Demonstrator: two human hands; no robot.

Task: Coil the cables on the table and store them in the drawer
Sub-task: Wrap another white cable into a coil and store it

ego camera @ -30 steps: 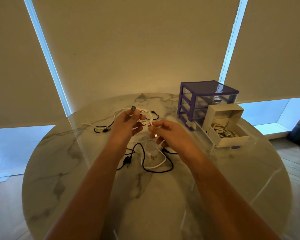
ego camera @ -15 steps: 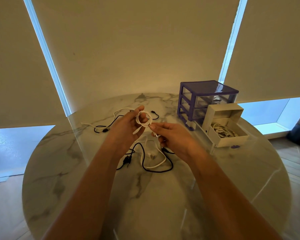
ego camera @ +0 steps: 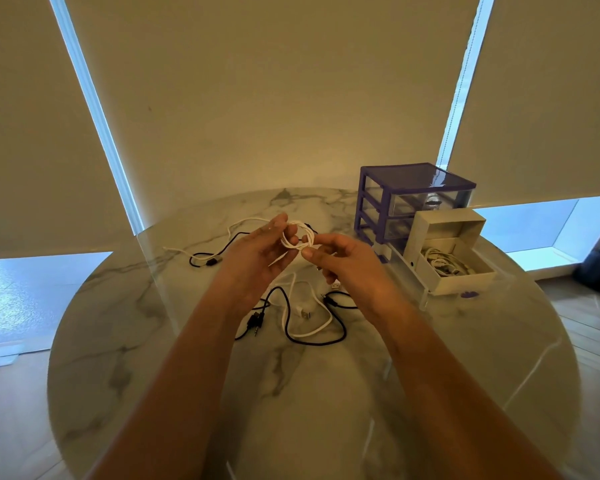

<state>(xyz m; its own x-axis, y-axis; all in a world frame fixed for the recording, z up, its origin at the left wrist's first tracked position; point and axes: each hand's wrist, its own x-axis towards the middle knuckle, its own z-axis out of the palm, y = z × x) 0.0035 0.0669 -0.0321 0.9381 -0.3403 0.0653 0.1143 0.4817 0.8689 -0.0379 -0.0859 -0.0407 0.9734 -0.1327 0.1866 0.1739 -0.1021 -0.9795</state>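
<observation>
While both hands meet above the round marble table point(ego camera: 125, 341), a small white cable coil point(ego camera: 297, 237) hangs between them, up in the air to the left of the purple drawer unit point(ego camera: 413, 199). The left hand point(ego camera: 257, 258) has its grip closed on the coil, fingers through the loop and thumb against it. The right hand point(ego camera: 340, 261) pinches the coil's near side between thumb and forefinger. Just in front of the drawer unit sits an open white box point(ego camera: 451, 258) holding coiled white cables. Further left of the unit, beneath the hands, a loose black cable point(ego camera: 312, 337) and a loose white cable point(ego camera: 309, 332) lie tangled on the table. Another black and white pair point(ego camera: 205, 258) lies beyond the left hand.
</observation>
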